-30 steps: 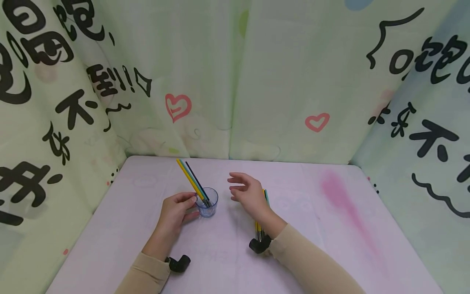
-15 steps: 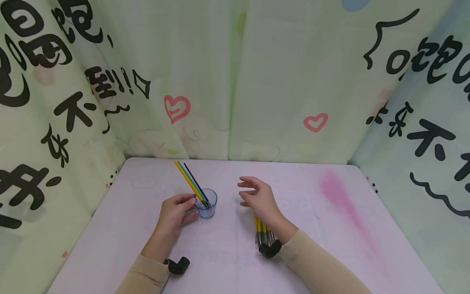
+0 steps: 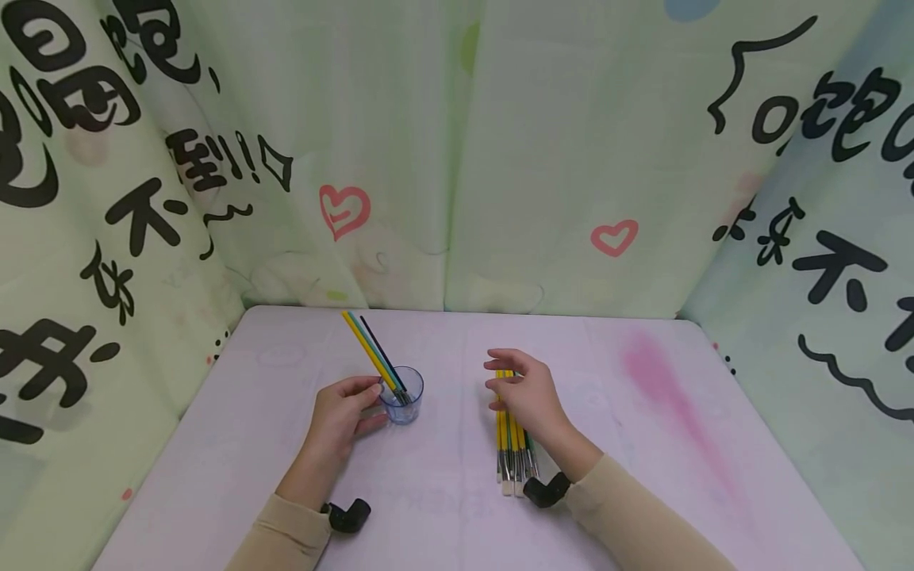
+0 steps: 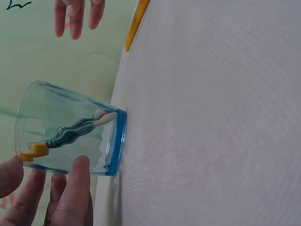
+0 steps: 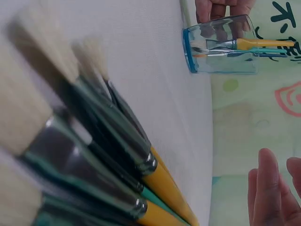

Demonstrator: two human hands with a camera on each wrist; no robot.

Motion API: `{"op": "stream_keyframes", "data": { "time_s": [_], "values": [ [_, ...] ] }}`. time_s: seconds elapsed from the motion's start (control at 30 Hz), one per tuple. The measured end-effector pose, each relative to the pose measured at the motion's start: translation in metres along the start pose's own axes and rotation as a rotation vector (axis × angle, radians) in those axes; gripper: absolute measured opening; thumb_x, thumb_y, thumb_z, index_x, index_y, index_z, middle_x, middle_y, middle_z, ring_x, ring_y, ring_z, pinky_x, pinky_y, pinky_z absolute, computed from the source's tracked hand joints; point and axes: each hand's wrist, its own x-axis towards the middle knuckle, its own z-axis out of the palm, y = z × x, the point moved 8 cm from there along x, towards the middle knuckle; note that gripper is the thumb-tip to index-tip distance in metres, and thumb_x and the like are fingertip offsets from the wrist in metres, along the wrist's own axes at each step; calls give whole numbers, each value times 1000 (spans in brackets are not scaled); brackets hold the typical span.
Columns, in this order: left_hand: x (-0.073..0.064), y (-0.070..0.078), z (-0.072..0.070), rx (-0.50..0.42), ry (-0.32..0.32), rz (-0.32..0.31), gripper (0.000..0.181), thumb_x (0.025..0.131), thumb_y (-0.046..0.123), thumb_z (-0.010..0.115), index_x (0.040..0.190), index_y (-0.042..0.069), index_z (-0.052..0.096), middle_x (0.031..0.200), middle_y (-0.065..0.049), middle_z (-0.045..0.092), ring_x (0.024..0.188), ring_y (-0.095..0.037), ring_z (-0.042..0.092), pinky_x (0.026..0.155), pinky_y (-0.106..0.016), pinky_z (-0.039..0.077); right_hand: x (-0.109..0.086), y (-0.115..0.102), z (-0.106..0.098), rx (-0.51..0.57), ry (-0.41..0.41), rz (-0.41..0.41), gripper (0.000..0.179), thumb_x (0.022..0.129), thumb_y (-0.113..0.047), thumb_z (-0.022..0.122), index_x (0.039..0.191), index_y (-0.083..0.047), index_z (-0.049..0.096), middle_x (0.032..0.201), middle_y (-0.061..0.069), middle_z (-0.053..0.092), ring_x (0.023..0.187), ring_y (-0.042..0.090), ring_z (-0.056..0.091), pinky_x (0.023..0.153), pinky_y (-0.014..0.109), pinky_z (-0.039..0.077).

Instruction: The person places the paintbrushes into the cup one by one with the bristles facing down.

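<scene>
A clear bluish plastic cup (image 3: 412, 411) stands upright on the table, and my left hand (image 3: 343, 415) holds its left side. In the left wrist view the thumb is at the rim and fingertips lie along the wall of the cup (image 4: 70, 106). Leaning left inside it, bristles down, are paintbrushes (image 3: 370, 342) with yellow, teal and dark handles. My right hand (image 3: 531, 392) hovers with loosely bent fingers and holds nothing. Beneath it lies a bunch of paintbrushes (image 3: 511, 452), mostly yellow-handled, bristles toward me; the hand covers part of their handles. Their pale bristles (image 5: 35, 42) fill the right wrist view's left side.
A pinkish-white cloth covers the table (image 3: 300, 333), with a pink smear (image 3: 664, 381) at the right. Pale green curtains (image 3: 528, 159) with black lettering and hearts enclose the back and sides. A black wrist camera (image 3: 547, 490) sits near the brush bristles.
My right hand has drifted right, from beside the cup to over the bunch of paintbrushes, uncovering more of their bristle ends. The left hand and cup have stayed in place.
</scene>
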Motion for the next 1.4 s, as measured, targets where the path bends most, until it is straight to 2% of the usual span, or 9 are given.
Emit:
{"op": "stream_keyframes", "data": {
  "time_s": [0.33,0.73,0.9,1.03,1.4],
  "values": [
    [0,0,1,-11,-2,0,28,103,7,72,129,-1,73,118,-14,70,93,-17,73,90,-44,69,-3,7,-18,-18,19,30,46,100,-4,71,143,-18,66,136,15,70,104,36,73,79,38,70],
    [0,-2,0,8,7,-10,26,104,8,71,129,2,74,120,-14,69,96,-18,71,91,-43,69,-6,18,-35,-87,56,99,50,98,-4,73,146,-17,63,136,16,69,102,29,74,78,37,70],
    [-1,-2,0,17,7,-12,27,104,10,71,130,4,74,124,-16,68,98,-19,71,92,-43,68,-8,21,-40,-94,58,108,52,99,-3,72,148,-14,61,136,18,69,101,31,74,80,40,70],
    [-1,-2,0,9,7,-13,27,103,10,72,130,3,74,125,-16,68,98,-19,71,92,-43,68,-9,23,-45,-94,62,105,53,98,-2,71,149,-12,60,135,20,69,100,32,76,77,39,70],
    [-1,0,0,20,1,-6,28,104,11,71,131,4,74,127,-18,67,99,-19,70,90,-41,69,-8,37,-53,-159,77,173,58,96,-4,74,151,-10,57,127,19,68,89,27,71,70,36,69]
  ]
}}
